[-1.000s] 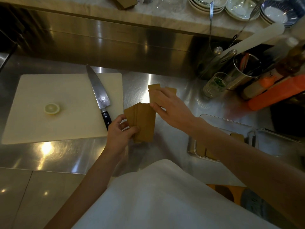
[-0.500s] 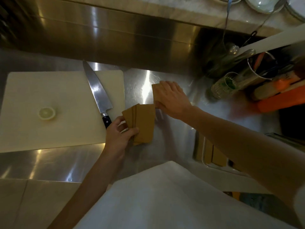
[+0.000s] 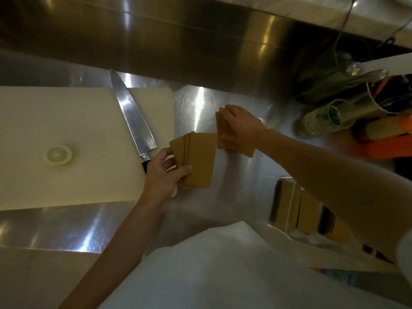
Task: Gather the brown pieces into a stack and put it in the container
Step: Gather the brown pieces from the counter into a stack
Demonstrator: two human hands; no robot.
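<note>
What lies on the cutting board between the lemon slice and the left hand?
In the head view, the knife lies between the lemon slice and the left hand, slanted across the cutting board.

Steel counter [image 3: 234, 181] is gleaming, brushed; knife blade [image 3: 133, 121] is shining; cutting board [image 3: 66, 121] is looking matt plastic; brown pieces [image 3: 198, 161] are looking matt, smooth.

Dim, warm light; glare streaks the steel counter [image 3: 200, 108], edges blurred.

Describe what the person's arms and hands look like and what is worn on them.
Both hands, left and right, are bare: no gloves, rings or watch visible. Both forearms are bare too. A pale sleeve edge shows at the right arm's upper end. A white garment covers the torso.
</note>
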